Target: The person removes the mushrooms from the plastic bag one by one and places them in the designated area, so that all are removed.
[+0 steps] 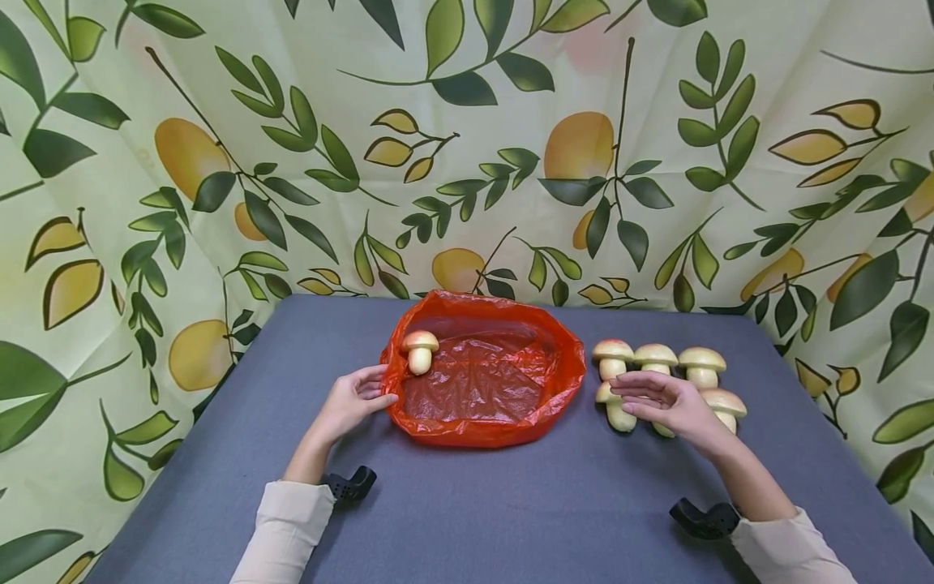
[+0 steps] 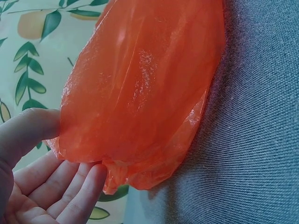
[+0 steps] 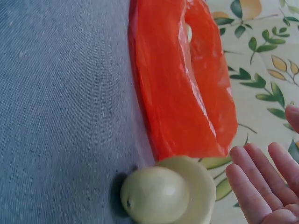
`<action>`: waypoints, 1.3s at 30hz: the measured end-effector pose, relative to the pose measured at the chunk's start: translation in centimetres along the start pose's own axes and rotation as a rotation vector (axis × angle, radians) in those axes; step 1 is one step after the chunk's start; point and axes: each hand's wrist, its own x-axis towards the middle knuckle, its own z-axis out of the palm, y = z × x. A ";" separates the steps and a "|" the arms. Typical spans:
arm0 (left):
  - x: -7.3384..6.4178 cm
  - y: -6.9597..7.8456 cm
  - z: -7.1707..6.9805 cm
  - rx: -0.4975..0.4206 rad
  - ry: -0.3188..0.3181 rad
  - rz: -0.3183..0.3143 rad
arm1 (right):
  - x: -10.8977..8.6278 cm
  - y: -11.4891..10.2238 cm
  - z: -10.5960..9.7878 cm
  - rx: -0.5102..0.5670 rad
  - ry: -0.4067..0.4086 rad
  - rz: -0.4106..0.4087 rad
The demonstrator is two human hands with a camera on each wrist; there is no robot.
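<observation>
A red plastic bag (image 1: 485, 432) lies with its mouth spread wide, and one toy mushroom (image 1: 419, 354) is inside at its left end. At the bag's left rim, my left hand (image 1: 355, 399) holds the edge, thumb over the rim and fingers against the outside, as the left wrist view of the bag (image 2: 145, 93) shows. Over on the right, my right hand (image 1: 674, 405) hovers above several toy mushrooms (image 1: 702, 365), fingers extended and nothing held. The right wrist view has a pale mushroom (image 3: 156, 193) beside these fingers (image 3: 254, 186); part of the front row is hidden under the hand.
A blue-grey cloth (image 1: 503, 511) covers the table. Behind and at both sides hangs a curtain (image 1: 503, 122) printed with leaves and yellow fruit. The mushrooms on the right stand in two rows close to the bag's right end. Each wrist wears a black camera mount (image 1: 704, 519).
</observation>
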 end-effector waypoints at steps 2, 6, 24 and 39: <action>0.0 0.0 0.0 -0.001 -0.002 0.001 | 0.2 0.0 0.4 -0.031 0.000 0.010; 0.1 0.0 0.0 -0.004 -0.003 -0.001 | 0.8 0.0 1.2 -0.034 -0.030 -0.003; 0.2 -0.1 0.0 0.004 -0.003 -0.010 | 2.7 0.1 4.0 0.083 -0.094 -0.004; 0.2 0.0 0.0 0.010 -0.004 -0.023 | 5.3 0.1 7.7 0.108 -0.125 0.050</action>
